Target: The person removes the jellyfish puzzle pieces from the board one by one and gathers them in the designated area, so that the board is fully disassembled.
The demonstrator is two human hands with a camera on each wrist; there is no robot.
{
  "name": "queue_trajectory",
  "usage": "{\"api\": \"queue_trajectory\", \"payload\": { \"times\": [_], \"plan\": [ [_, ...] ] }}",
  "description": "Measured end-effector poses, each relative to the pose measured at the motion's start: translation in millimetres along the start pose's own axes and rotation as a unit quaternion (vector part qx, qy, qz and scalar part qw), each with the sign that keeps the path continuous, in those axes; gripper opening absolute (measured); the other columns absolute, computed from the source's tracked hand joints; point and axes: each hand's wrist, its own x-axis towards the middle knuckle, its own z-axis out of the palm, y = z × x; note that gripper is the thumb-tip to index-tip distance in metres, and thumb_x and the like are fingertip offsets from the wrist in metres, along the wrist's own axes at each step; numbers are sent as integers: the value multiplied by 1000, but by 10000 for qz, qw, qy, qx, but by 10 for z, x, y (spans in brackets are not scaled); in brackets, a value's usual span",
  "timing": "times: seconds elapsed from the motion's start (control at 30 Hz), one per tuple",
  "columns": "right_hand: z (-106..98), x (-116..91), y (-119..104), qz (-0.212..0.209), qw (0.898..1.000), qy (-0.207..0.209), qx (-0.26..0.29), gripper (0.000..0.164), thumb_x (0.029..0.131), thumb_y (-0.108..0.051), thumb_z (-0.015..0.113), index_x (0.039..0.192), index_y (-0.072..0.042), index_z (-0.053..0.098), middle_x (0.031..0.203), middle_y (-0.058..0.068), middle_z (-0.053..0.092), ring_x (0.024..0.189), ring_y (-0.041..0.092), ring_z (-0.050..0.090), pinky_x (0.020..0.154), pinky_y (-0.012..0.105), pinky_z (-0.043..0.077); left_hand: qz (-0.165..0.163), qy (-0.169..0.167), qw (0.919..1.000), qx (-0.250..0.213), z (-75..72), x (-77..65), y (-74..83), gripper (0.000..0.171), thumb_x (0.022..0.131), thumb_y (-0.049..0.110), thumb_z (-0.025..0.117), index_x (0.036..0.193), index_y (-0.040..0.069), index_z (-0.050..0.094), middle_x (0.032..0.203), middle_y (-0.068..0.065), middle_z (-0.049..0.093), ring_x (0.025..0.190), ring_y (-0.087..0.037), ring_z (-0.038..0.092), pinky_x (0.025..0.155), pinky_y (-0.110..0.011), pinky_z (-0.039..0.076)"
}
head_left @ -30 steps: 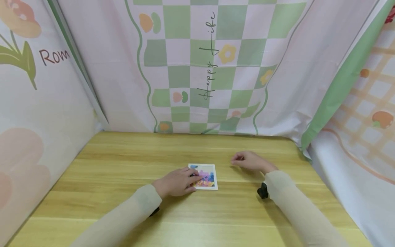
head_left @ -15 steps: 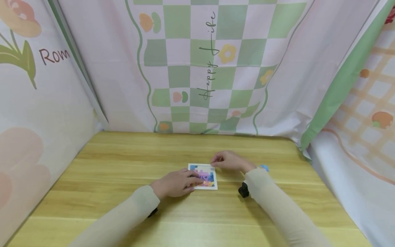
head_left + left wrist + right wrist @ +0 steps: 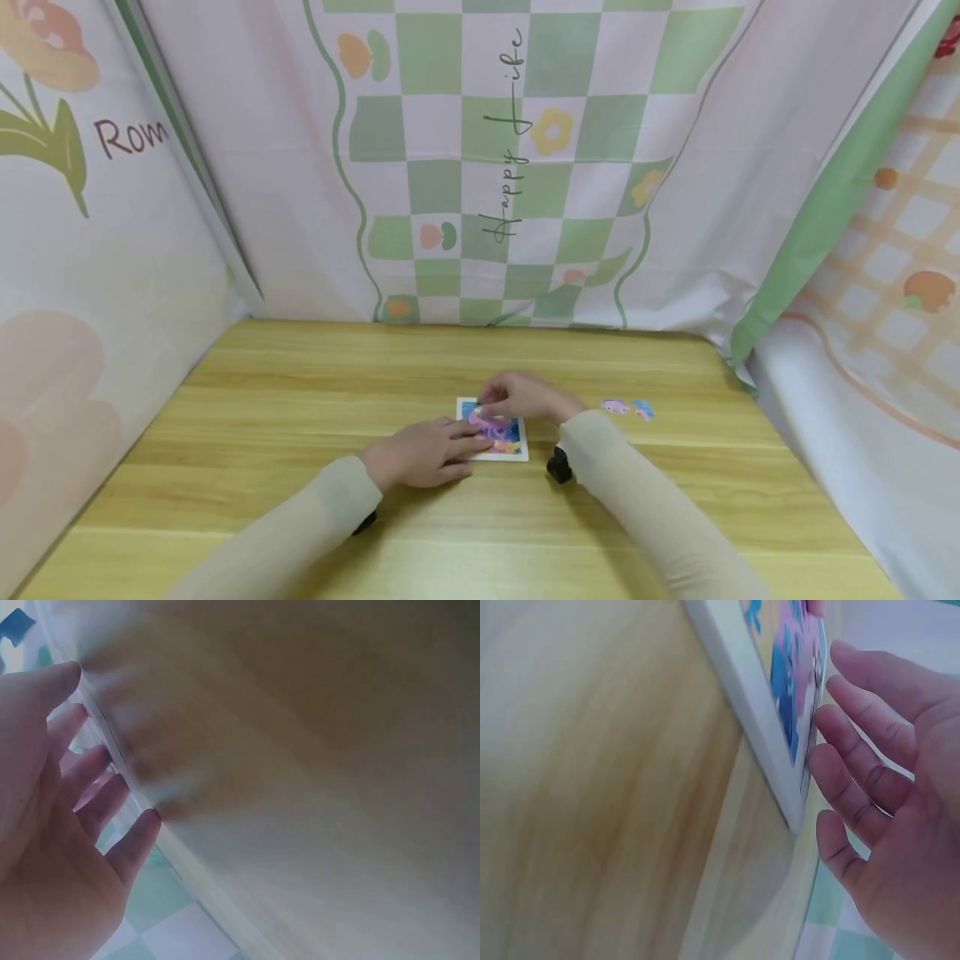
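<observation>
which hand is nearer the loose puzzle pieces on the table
Right. The right hand is over the framed puzzle, left of the loose puzzle pieces; the left hand is farther left, reaching over the puzzle's left part.

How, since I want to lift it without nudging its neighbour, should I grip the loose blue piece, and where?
Probably pinch the blue piece by its near and far edges from above, coming from the right: it looks flat on the table, with only edges to grip, and the pink piece sits close on its left.
</observation>
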Motion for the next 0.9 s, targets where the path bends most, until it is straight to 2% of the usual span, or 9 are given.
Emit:
{"api": "queue_trajectory", "payload": {
  "times": [0.27, 0.63, 0.9],
  "plan": [
    [69, 70, -76, -97, 9999, -95, 21, 22, 94, -24, 73, 111, -11, 70, 91, -5, 68, 79, 13, 65, 74, 30, 55, -51, -83, 9999, 27, -13, -6, 17, 52, 107, 40, 45, 156, 22, 39, 159, -7, 36, 142, -27, 38, 115, -42, 33],
    [88, 108, -138, 5, 9991, 37, -430, 21, 92, -23, 75, 109, -13, 71, 90, -6, 65, 79, 11, 61, 74, 30, 53, -69, -86, 9999, -34, -31, -21, 44, 52, 107, 38, 46, 156, 20, 40, 158, -9, 36, 142, -28, 38, 114, -43, 35],
    [78, 134, -170, 66, 9994, -38, -325, 20, 92, -21, 76, 107, -11, 69, 93, -4, 66, 85, 12, 62, 78, 31, 54, -25, -85, 9999, 69, -21, -16, 34, 53, 107, 39, 46, 156, 20, 39, 158, -8, 37, 141, -27, 38, 115, -41, 34]
  ]
}}
